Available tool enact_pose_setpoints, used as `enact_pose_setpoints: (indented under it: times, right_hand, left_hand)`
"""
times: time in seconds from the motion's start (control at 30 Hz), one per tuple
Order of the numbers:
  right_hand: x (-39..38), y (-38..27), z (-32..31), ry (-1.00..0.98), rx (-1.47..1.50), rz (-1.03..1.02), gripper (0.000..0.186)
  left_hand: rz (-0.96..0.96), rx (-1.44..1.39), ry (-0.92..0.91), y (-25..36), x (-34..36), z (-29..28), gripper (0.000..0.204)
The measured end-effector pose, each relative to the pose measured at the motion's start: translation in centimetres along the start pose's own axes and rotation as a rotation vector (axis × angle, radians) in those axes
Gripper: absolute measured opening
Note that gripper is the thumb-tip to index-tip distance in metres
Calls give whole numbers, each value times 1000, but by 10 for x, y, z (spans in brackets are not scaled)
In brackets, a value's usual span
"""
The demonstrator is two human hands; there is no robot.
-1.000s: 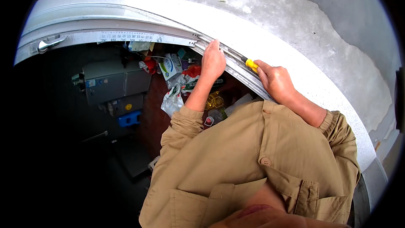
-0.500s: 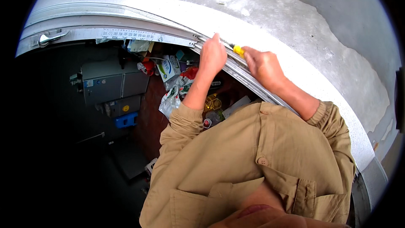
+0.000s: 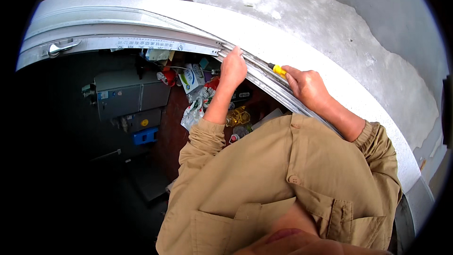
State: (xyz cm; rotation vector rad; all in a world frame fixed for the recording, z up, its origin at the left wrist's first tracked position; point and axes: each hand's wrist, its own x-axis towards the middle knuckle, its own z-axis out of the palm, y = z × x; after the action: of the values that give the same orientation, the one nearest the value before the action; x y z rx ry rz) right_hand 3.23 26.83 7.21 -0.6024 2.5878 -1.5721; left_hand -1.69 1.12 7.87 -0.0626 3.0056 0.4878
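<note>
My right hand (image 3: 309,87) grips the yellow handle of a screwdriver (image 3: 280,71). Its shaft points left along the metal window track (image 3: 271,82), toward my left hand (image 3: 233,69). That hand is closed at the end of the silver sliding sash (image 3: 188,45), its fingertips pinched together over the track. Whatever sits between them is hidden. A printed protective film covers part of the sash, and a chrome latch handle (image 3: 63,47) sits near its left end.
Beyond the track runs a white sill (image 3: 302,52), with a grey plastered surface (image 3: 321,14) outside. Below, inside, a reddish-brown tabletop (image 3: 172,113) carries plastic bags (image 3: 192,113), a bottle of yellow liquid (image 3: 237,115) and a white box (image 3: 191,79). Grey cabinets (image 3: 120,101) stand at the left.
My right hand has drawn back to the lower right with the screwdriver, widening the space between my hands. My left hand has dropped slightly down and left. The view has shifted a little.
</note>
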Motion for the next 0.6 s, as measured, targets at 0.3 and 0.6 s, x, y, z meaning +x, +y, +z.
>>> enact_pose_setpoints:
  times: [0.3, 0.6]
  right_hand:
    - [22, -1, 33, 14, -96, -40, 23]
    - [55, -38, -30, 448, 92, -13, 23]
  left_hand:
    - [143, -10, 95, -8, -4, 16, 32]
    - [405, -656, 377, 80, 23, -88, 50]
